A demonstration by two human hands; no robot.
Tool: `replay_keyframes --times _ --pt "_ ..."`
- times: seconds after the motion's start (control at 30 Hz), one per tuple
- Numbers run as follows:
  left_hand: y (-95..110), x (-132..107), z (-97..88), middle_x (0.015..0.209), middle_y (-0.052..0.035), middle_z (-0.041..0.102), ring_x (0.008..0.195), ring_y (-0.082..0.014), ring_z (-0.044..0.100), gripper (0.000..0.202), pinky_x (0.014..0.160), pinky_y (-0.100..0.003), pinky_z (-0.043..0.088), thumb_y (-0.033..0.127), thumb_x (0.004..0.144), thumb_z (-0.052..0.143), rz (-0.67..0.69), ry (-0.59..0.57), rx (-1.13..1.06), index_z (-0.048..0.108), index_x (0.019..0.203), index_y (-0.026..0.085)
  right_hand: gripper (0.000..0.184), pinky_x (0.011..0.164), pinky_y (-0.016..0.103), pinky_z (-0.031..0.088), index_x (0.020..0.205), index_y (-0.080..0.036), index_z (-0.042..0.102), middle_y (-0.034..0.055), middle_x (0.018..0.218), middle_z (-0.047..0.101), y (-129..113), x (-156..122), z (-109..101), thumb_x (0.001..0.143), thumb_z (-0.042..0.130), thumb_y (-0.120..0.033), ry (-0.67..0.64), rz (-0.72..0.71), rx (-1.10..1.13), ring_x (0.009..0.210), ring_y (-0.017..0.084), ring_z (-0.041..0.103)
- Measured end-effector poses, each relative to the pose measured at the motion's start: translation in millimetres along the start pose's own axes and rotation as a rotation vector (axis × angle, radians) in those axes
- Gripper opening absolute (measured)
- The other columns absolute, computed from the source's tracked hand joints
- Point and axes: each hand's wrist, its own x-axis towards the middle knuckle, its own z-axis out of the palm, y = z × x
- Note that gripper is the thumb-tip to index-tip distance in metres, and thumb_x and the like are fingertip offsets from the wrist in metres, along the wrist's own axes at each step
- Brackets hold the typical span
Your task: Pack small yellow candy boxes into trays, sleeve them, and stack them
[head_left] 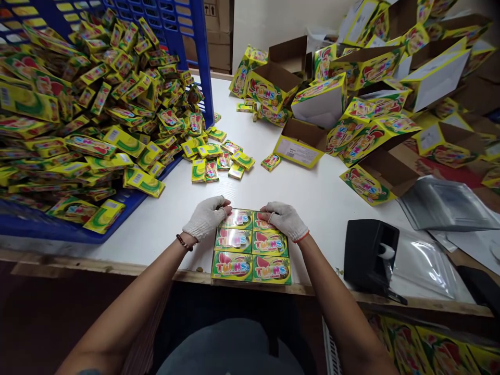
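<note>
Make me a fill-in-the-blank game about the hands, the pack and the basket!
The left hand and right hand wear gloves coloured mostly ____.
The pack they touch shows the big word ____.
A beaded bracelet circles the person's ____ wrist.
The basket piled with small boxes is coloured ____.

Missing words: white; TWINS; left; blue.

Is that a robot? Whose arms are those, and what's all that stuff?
No robot: those are a person's arms, seen from a camera worn on their head. The left hand and right hand, in white gloves with bare fingertips, hold the far end of a block of six Twins boxes on a white table. On the left, a blue plastic crate is heaped with small Twins packs. Open cartons are piled at the back right, and a black tape dispenser sits nearer, on the right.
</note>
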Motion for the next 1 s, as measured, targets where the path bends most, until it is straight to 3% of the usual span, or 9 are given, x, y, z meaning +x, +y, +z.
replay_keyframes --times 0.17,0.3,0.4,0.57,0.63,0.7,0.8,0.87,1.0 --pt "14.1 2.2 -5.3 0.098 -0.0063 0.071 0.08 -0.0176 0.066 0.023 0.073 -0.029 0.051 0.032 0.081 0.055 0.054 -0.001 0.098 0.068 0.091 0.016 0.017 0.071 0.031 0.043 0.069 -0.022 0.067 0.0011 0.075 0.061 4.3 1.2 -4.5 0.078 0.06 -0.035 0.074 -0.102 -0.089 0.076 0.018 0.056" --pt "13.8 11.3 -4.6 0.074 -0.0024 0.068 0.065 -0.0168 0.063 0.029 0.062 -0.028 0.048 0.032 0.079 0.056 -0.017 -0.144 0.056 0.067 0.1 0.015 0.019 0.071 0.031 0.042 0.07 -0.022 0.064 0.0013 0.075 0.061 9.5 4.2 -5.3 0.079 0.055 -0.035 0.113 -0.107 -0.105 0.075 0.018 0.056" --pt "5.7 20.8 -2.4 0.061 0.0004 0.062 0.054 -0.0147 0.056 0.027 0.056 -0.027 0.044 0.027 0.077 0.054 -0.001 -0.182 0.057 0.069 0.096 0.016 0.02 0.07 0.031 0.042 0.071 -0.022 0.066 0.0012 0.074 0.062 7.2 7.0 -7.1 0.081 0.056 -0.036 0.005 -0.112 -0.157 0.075 0.018 0.056" --pt "-9.9 22.5 -1.3 0.063 -0.0012 0.063 0.058 -0.0136 0.056 0.021 0.058 -0.025 0.043 0.031 0.077 0.054 0.03 -0.209 0.002 0.069 0.077 0.016 0.035 0.064 0.029 0.04 0.058 -0.022 0.059 0.0 0.067 0.054 0.5 9.2 -10.5 0.085 0.056 -0.045 -0.159 -0.101 -0.144 0.067 0.015 0.052" --pt "-17.9 13.5 3.5 0.068 -0.0025 0.066 0.063 -0.0148 0.058 0.026 0.062 -0.027 0.046 0.036 0.08 0.053 0.024 -0.162 -0.043 0.069 0.077 0.016 0.037 0.062 0.028 0.041 0.06 -0.021 0.061 0.0 0.067 0.054 4.6 3.8 -10.1 0.084 0.057 -0.049 -0.157 -0.06 -0.047 0.068 0.015 0.052" --pt "-25.6 1.9 10.8 0.083 -0.0044 0.071 0.077 -0.0173 0.064 0.031 0.072 -0.029 0.05 0.04 0.083 0.051 0.018 -0.029 -0.107 0.071 0.087 0.016 0.036 0.062 0.028 0.043 0.071 -0.021 0.067 0.0008 0.07 0.059 13.2 -6.3 -7.1 0.084 0.058 -0.053 -0.131 0.028 0.108 0.069 0.016 0.055" --pt "-29.7 -11.4 19.4 0.104 -0.006 0.072 0.097 -0.0196 0.065 0.033 0.088 -0.031 0.051 0.036 0.089 0.046 0.021 0.153 -0.054 0.07 0.102 0.018 0.04 0.062 0.029 0.046 0.086 -0.021 0.07 0.002 0.075 0.065 27.3 -23.1 1.7 0.084 0.057 -0.058 0.017 0.146 0.308 0.07 0.017 0.058" --pt "-23.4 -14.2 21.4 0.108 -0.008 0.071 0.102 -0.0216 0.063 0.031 0.093 -0.035 0.049 0.026 0.09 0.043 0.12 0.147 0.169 0.07 0.104 0.017 0.041 0.063 0.028 0.046 0.087 -0.021 0.07 0.0025 0.077 0.066 32.6 -29.9 7.2 0.083 0.055 -0.059 0.111 0.155 0.332 0.071 0.017 0.058" --pt "9.2 -9.6 31.9 0.123 -0.0122 0.064 0.113 -0.0271 0.056 0.032 0.099 -0.044 0.041 0.016 0.089 0.046 0.593 -0.128 0.665 0.066 0.114 0.016 0.04 0.069 0.028 0.049 0.088 -0.02 0.068 0.004 0.084 0.067 34.2 -30.6 9.8 0.085 0.052 -0.056 0.165 0.112 0.292 0.078 0.018 0.061"
